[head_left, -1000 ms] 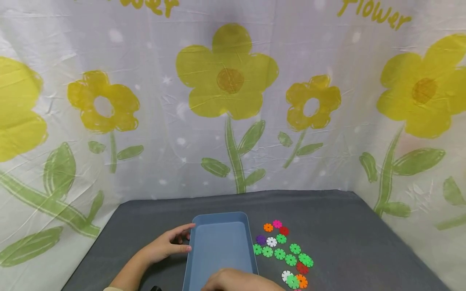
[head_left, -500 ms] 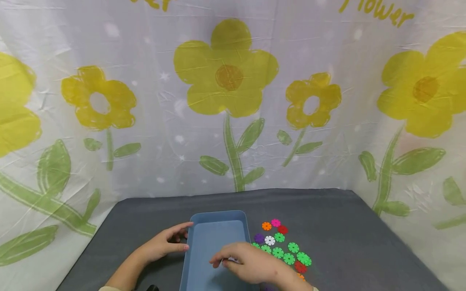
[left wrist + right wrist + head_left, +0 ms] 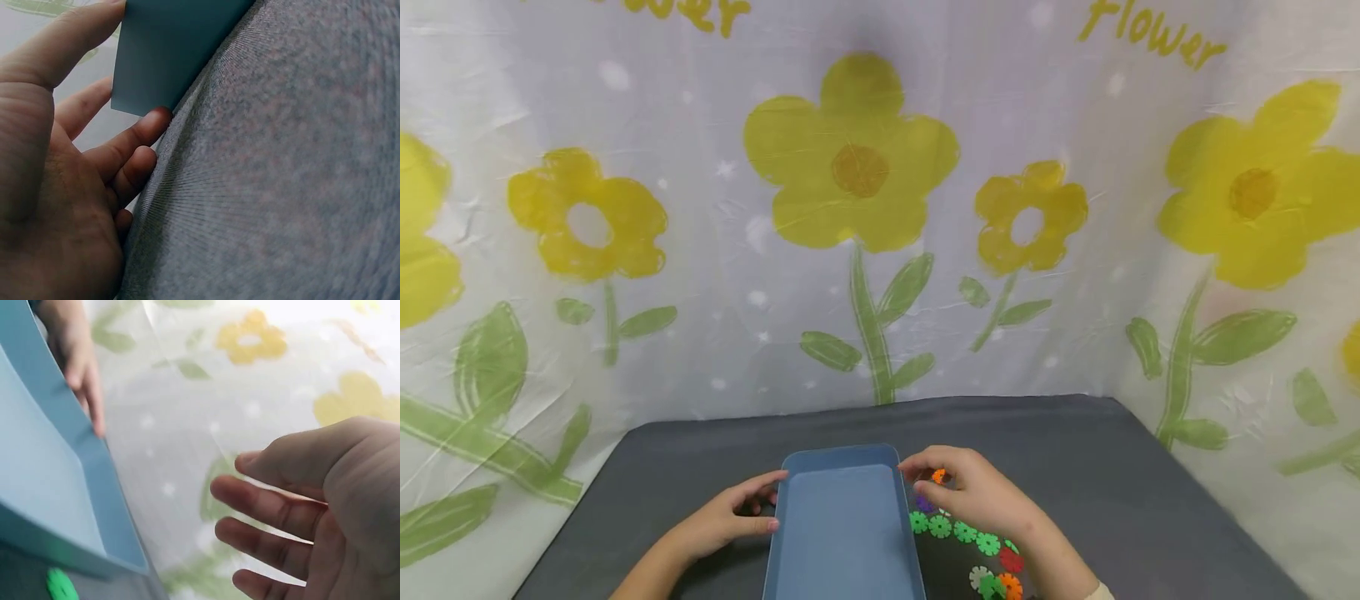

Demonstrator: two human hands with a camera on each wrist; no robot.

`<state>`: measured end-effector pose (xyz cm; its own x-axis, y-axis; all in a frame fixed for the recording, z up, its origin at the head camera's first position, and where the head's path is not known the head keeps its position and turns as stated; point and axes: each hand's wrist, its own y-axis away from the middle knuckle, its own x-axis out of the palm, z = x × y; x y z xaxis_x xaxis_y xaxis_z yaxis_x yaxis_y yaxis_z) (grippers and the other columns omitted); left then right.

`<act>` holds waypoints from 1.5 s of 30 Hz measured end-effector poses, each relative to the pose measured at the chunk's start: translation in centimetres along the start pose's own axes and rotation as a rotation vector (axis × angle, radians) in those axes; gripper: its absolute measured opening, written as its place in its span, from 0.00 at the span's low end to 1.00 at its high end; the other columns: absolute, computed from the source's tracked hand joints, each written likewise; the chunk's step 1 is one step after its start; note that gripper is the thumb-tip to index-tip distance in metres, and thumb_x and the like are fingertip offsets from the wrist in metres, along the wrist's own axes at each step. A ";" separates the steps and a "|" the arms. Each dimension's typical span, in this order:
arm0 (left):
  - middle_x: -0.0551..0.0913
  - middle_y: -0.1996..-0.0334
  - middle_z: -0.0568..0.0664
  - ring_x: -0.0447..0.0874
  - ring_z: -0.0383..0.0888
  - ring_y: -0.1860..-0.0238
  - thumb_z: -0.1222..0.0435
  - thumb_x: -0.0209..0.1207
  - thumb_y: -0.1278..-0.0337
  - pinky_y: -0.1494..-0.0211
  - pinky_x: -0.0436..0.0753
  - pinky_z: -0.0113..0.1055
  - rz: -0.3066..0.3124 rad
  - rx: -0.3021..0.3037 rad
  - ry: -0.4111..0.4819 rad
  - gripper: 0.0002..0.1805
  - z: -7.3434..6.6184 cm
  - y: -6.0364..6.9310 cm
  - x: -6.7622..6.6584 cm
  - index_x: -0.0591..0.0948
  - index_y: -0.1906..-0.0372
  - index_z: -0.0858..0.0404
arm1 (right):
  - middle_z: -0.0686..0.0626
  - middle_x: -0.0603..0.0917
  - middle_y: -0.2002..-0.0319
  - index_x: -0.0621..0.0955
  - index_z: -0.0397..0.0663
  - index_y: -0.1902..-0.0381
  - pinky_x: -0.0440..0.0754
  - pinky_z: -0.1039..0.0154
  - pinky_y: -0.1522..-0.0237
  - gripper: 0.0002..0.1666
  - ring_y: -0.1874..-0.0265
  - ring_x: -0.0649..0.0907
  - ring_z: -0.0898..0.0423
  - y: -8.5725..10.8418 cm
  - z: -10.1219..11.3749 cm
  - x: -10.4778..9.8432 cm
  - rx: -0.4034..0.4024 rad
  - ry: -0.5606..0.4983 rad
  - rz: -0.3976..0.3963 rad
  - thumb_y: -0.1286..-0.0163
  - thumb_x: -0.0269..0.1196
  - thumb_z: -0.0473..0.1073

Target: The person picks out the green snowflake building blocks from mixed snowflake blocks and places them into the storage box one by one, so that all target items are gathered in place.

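A blue-grey rectangular tray (image 3: 850, 533) lies on the dark cloth, its inside bare where it shows. At its left rim, my left hand (image 3: 722, 517) touches the outer side with thumb and fingertips spread along the edge. The left wrist view shows those fingers loosely bent against the tray's outer wall (image 3: 169, 56). My right hand (image 3: 973, 492) hovers by the far right corner, over part of the discs. In the right wrist view its relaxed fingers (image 3: 262, 503) hold nothing and stand apart from the tray.
Several notched plastic discs lie right of the tray: green discs (image 3: 965, 531), a red disc (image 3: 1011, 559), an orange disc (image 3: 1011, 587), a white disc (image 3: 979, 577) and a purple disc (image 3: 925, 504). A flower-printed curtain (image 3: 1045, 358) hangs behind the dark cloth (image 3: 1120, 517).
My right hand has moved from low over the tray, up and right across it, to the far right corner. My left hand stays at the left rim.
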<state>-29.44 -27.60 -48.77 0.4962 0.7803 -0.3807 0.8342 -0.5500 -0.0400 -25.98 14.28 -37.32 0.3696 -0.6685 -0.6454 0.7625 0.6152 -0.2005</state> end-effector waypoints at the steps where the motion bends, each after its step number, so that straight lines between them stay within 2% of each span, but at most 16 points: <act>1: 0.73 0.43 0.62 0.71 0.48 0.54 0.65 0.61 0.28 0.57 0.76 0.38 0.002 0.002 -0.002 0.38 0.0 0.0 0.1 0.59 0.20 0.68 | 0.62 0.85 0.52 0.84 0.59 0.41 0.81 0.58 0.52 0.15 0.54 0.82 0.59 0.1 -0.5 -0.4 0.024 0.015 -0.018 0.22 0.63 0.44; 6: 0.73 0.43 0.62 0.71 0.48 0.54 0.65 0.61 0.28 0.58 0.76 0.38 -0.001 -0.013 -0.012 0.38 0.1 0.0 0.3 0.59 0.20 0.67 | 0.54 0.85 0.51 0.84 0.52 0.40 0.82 0.58 0.59 0.17 0.56 0.82 0.53 0.4 -3.1 -2.3 0.155 0.065 -0.054 0.25 0.65 0.40; 10: 0.73 0.43 0.63 0.70 0.48 0.54 0.65 0.62 0.29 0.58 0.75 0.39 -0.014 0.015 -0.044 0.38 -0.1 -0.2 0.3 0.60 0.20 0.66 | 0.48 0.85 0.55 0.84 0.44 0.41 0.81 0.57 0.62 0.19 0.59 0.81 0.51 0.5 -5.5 -3.3 0.239 0.113 -0.037 0.29 0.68 0.35; 15: 0.73 0.42 0.63 0.70 0.49 0.54 0.65 0.63 0.29 0.58 0.75 0.39 -0.017 0.007 -0.059 0.39 -0.1 0.0 0.3 0.61 0.20 0.65 | 0.50 0.80 0.67 0.85 0.39 0.45 0.76 0.56 0.67 0.20 0.70 0.77 0.53 1.1 -8.0 -2.6 0.313 0.146 0.007 0.36 0.71 0.31; 18: 0.73 0.43 0.63 0.70 0.50 0.54 0.64 0.63 0.29 0.58 0.74 0.39 -0.021 0.004 -0.067 0.38 -0.5 -0.1 0.0 0.61 0.20 0.65 | 0.49 0.77 0.72 0.86 0.41 0.45 0.73 0.56 0.70 0.21 0.74 0.73 0.54 0.9 -8.9 -2.1 0.357 0.157 0.022 0.38 0.72 0.30; 23: 0.74 0.43 0.62 0.70 0.49 0.54 0.64 0.64 0.30 0.56 0.74 0.38 -0.024 0.002 -0.073 0.39 -0.5 -0.2 0.0 0.61 0.20 0.64 | 0.50 0.80 0.69 0.87 0.42 0.47 0.75 0.56 0.67 0.20 0.72 0.75 0.54 0.8 -9.9 -1.0 0.431 0.214 -0.005 0.38 0.74 0.31; 29: 0.74 0.42 0.62 0.70 0.50 0.53 0.64 0.64 0.30 0.56 0.74 0.39 -0.017 -0.011 -0.066 0.39 -0.1 -0.1 0.2 0.61 0.20 0.64 | 0.49 0.74 0.77 0.86 0.41 0.52 0.70 0.56 0.68 0.14 0.76 0.70 0.55 1.1 -10.3 -0.3 0.420 0.224 -0.032 0.36 0.72 0.32; 34: 0.74 0.42 0.62 0.70 0.50 0.53 0.64 0.64 0.30 0.56 0.74 0.38 -0.037 0.001 -0.070 0.39 -0.4 -0.1 0.3 0.61 0.20 0.64 | 0.50 0.73 0.77 0.84 0.45 0.57 0.68 0.56 0.69 0.13 0.77 0.70 0.55 1.0 -10.1 -0.6 0.402 0.285 -0.026 0.39 0.73 0.35; 38: 0.74 0.42 0.63 0.71 0.49 0.53 0.65 0.64 0.30 0.54 0.75 0.38 -0.027 0.011 -0.048 0.39 -0.2 -0.2 0.4 0.61 0.20 0.65 | 0.51 0.76 0.73 0.83 0.48 0.60 0.70 0.54 0.69 0.12 0.74 0.73 0.54 1.0 -9.5 -1.3 0.394 0.305 -0.025 0.42 0.73 0.37; 45: 0.73 0.42 0.63 0.71 0.49 0.53 0.66 0.63 0.30 0.55 0.76 0.38 -0.017 0.013 -0.024 0.39 -0.1 -0.1 0.2 0.60 0.20 0.66 | 0.51 0.81 0.61 0.82 0.45 0.51 0.77 0.54 0.64 0.17 0.65 0.78 0.53 0.3 -6.8 -2.8 0.364 0.187 -0.093 0.38 0.72 0.37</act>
<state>-29.44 -27.37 -48.79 0.4758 0.7823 -0.4021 0.8393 -0.5405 -0.0586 -30.42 19.17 -40.57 0.2134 -0.6062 -0.7661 0.9383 0.3455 -0.0121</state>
